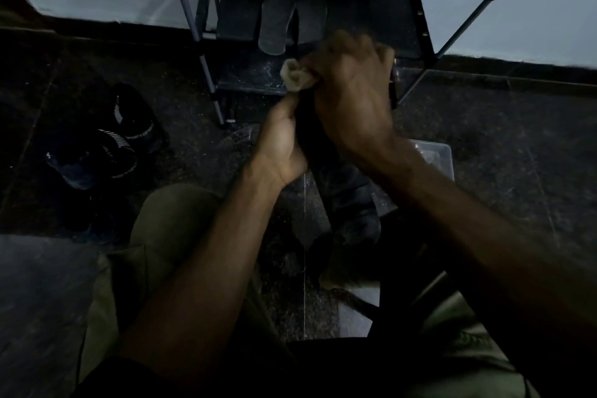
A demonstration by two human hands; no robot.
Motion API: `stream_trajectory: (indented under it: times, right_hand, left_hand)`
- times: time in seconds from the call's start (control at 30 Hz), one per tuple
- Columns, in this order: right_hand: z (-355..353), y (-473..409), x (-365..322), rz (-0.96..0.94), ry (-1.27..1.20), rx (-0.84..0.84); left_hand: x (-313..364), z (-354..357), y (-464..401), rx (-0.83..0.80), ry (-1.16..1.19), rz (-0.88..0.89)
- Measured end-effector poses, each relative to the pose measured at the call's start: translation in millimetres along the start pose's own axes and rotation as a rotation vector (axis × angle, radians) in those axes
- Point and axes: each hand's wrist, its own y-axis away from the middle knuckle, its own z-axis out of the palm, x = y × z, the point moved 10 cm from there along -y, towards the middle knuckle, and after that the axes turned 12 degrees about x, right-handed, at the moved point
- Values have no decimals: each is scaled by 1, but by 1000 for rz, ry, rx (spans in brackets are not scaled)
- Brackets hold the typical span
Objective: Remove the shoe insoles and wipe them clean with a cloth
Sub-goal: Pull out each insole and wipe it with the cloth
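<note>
Insole (pixel 305 126), a dark strip hard to make out in this dim light, stands roughly upright between the two hands above the person's knees. The left hand (pixel 281 145) curls round its lower part and holds it steady. The right hand (pixel 352 90), blurred, clutches a bunched pale cloth (pixel 295 76) against the upper end, so the wiping step looks to be in hand. Below lies what seems a dark shoe (pixel 350 200) beside a clear plastic box (pixel 436 155) on the floor. Another dark shoe with white lettering (pixel 113 142) sits well to the left. Beyond stands a shoe rack (pixel 420 26). Next, I judge, the cloth must sweep along the insole's whole length, then its other face.
</note>
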Motion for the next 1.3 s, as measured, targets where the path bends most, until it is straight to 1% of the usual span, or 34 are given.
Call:
stream_trajectory:
  times: [0.07,0.2,0.33,0.4,0.47,0.57,0.63,0.7,0.77,0.87,0.97,1.2,1.27,1.3]
  right_hand:
    - [1,0,-2,-18,-6,-26]
    - [-1,-23,19,58,69,-25]
    - [8,-5,-7,-72,59,-82]
    - [5,0,-7,-57,10,-72]
    - [6,-3,10,59,-105,-82]
    - [-5,-3,44,338,-464,-23]
    - [-11,9,61,504,-640,4]
    - [-11,29,70,648,-742,-39]
    - [-4,48,69,736,-811,-120]
    - [4,67,59,764,-797,-250]
    - [8,76,55,822,-817,-290]
    - [9,67,74,908,-813,-114]
    - [5,57,78,848,-765,-54]
    - [1,50,78,768,-690,-28]
  left_hand:
    - [-1,-1,0,10,-26,2]
    - [-4,9,4,-29,-46,-19]
    - [0,0,3,25,-79,6]
    - [1,-3,1,35,-100,30]
    - [0,-1,0,24,-55,9]
    - [7,5,1,-35,21,14]
    - [13,1,-2,-28,44,28]
    - [17,-2,-3,-1,35,42]
    - [20,-4,-3,29,25,62]
    - [29,-7,-3,67,62,114]
    - [31,-5,0,44,47,123]
    - [19,9,8,-31,-16,107]
    - [13,9,7,-18,-25,99]
    - [11,10,7,-16,-21,88]
